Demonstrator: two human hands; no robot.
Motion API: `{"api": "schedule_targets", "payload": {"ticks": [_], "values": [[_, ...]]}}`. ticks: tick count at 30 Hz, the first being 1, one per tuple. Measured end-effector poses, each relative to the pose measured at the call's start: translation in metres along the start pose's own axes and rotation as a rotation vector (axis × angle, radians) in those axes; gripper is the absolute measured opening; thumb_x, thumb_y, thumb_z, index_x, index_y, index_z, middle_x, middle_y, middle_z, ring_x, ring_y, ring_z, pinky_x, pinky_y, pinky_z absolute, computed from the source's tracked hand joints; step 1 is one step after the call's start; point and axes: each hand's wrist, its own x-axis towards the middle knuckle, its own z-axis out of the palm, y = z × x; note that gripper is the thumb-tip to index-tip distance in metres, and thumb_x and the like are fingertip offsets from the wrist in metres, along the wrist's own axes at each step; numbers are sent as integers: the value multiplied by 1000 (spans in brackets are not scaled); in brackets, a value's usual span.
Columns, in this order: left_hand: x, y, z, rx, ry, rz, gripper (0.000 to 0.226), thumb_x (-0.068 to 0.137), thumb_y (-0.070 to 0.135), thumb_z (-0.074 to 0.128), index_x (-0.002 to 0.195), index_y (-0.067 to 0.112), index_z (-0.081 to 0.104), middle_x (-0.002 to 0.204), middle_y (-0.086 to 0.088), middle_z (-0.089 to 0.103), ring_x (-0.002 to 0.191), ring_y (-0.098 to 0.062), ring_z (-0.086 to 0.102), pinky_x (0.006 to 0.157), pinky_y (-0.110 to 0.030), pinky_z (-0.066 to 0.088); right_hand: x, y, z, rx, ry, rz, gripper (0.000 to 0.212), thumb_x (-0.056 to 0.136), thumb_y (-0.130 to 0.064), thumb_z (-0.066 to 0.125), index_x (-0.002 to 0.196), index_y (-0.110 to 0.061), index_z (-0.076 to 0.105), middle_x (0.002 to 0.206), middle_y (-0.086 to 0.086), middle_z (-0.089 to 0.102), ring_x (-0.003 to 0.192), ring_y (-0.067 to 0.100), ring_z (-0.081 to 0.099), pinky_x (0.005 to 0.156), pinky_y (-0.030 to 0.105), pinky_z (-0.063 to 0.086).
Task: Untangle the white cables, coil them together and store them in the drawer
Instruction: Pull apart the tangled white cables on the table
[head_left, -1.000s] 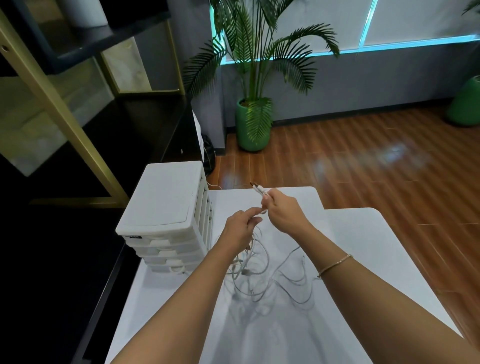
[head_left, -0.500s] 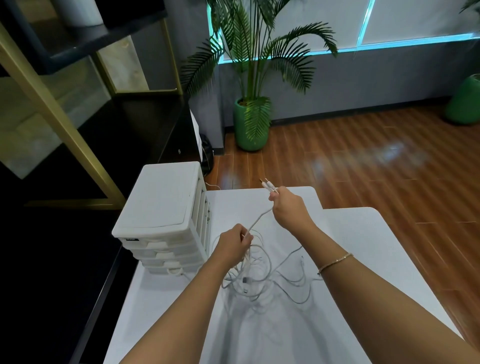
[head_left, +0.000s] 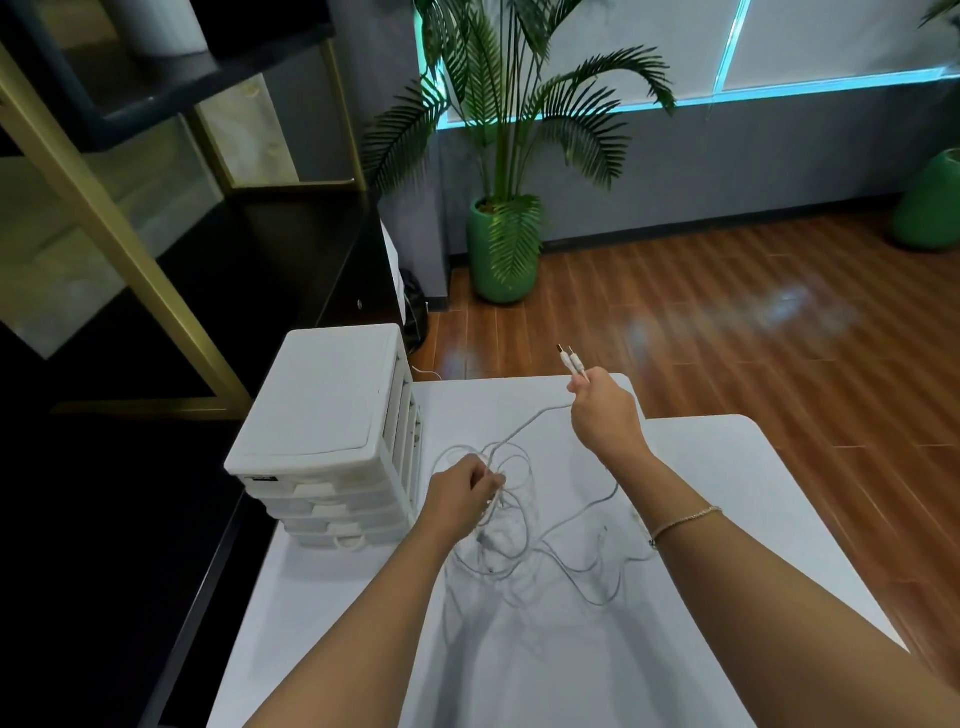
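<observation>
White cables (head_left: 524, 540) lie in loose tangled loops on the white table (head_left: 727, 519). My right hand (head_left: 605, 415) is raised near the table's far edge and grips two cable ends; their plugs (head_left: 571, 359) stick up above my fingers. A strand runs taut from that hand down to my left hand (head_left: 462, 491), which pinches the cables above the tangle. The white drawer unit (head_left: 332, 436) stands at the table's left side, with several drawers, all closed.
A dark shelf with gold frame (head_left: 130, 234) fills the left. A potted palm in a green pot (head_left: 501, 249) stands on the wooden floor beyond the table. Another green pot (head_left: 930, 208) sits far right. The table's near part is bare.
My hands have drawn apart: the right hand rose and went farther away with the plugs, the left slid down along the strand toward the tangle.
</observation>
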Motion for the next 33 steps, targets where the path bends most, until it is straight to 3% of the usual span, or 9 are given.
{"api": "schedule_targets", "payload": {"ticks": [3,5,7,9,14,19,24,29,33], "values": [[1,1,-1,-97,49,11,30,95,27,52,71,14,38,65,-4,53,60,-16,48,47,-11,34,0,7,1,37,19,3,29,102,-23,34,105,-3,55,98,13,63,85,25,61,69,32,49],[0,4,-1,-177,64,18,29,95,25,52,72,13,39,67,-9,55,60,-21,53,51,-16,42,-3,7,1,0,41,-3,32,103,-24,31,105,-2,54,89,10,60,81,23,57,67,32,43],[0,7,-2,-229,77,37,24,94,23,54,75,12,43,64,-3,55,57,-20,53,60,-33,53,-6,5,0,-47,86,-32,32,103,-23,30,106,-2,53,75,0,48,76,21,50,65,31,38],[-2,9,-3,-252,88,52,18,94,23,54,81,12,49,63,1,53,55,-15,50,61,-37,55,-9,2,0,-89,140,-83,30,103,-22,29,105,-3,52,70,-5,40,76,20,46,66,31,36],[-3,13,-5,-76,135,70,17,95,38,49,92,24,57,67,8,54,65,-13,50,62,-30,41,-15,-9,5,-94,178,-195,25,103,-24,31,94,-10,49,84,3,52,67,15,43,50,23,28],[2,18,-6,-26,158,77,30,94,48,47,104,28,66,82,0,64,87,-18,57,69,-31,44,-24,-14,19,-159,-59,-272,29,103,-29,27,104,-13,51,83,4,57,75,20,53,64,33,41],[3,22,-8,-137,145,133,29,93,41,53,105,21,69,72,-1,64,67,-16,56,75,-33,50,-27,-12,28,-214,-183,-243,31,103,-28,26,108,-10,52,102,10,64,85,24,57,71,35,44],[3,25,-6,-194,75,144,19,91,32,59,99,19,70,61,8,55,56,-6,47,53,-6,37,-22,-7,27,-294,-226,-184,29,103,-24,30,112,-10,53,107,12,64,94,27,58,69,33,40],[3,15,-4,-159,59,90,13,91,26,59,96,18,68,68,8,56,60,-3,48,52,-4,37,-22,-6,29,-314,-182,-158,31,103,-25,27,115,-11,52,108,13,64,91,28,56,68,31,37]]}}
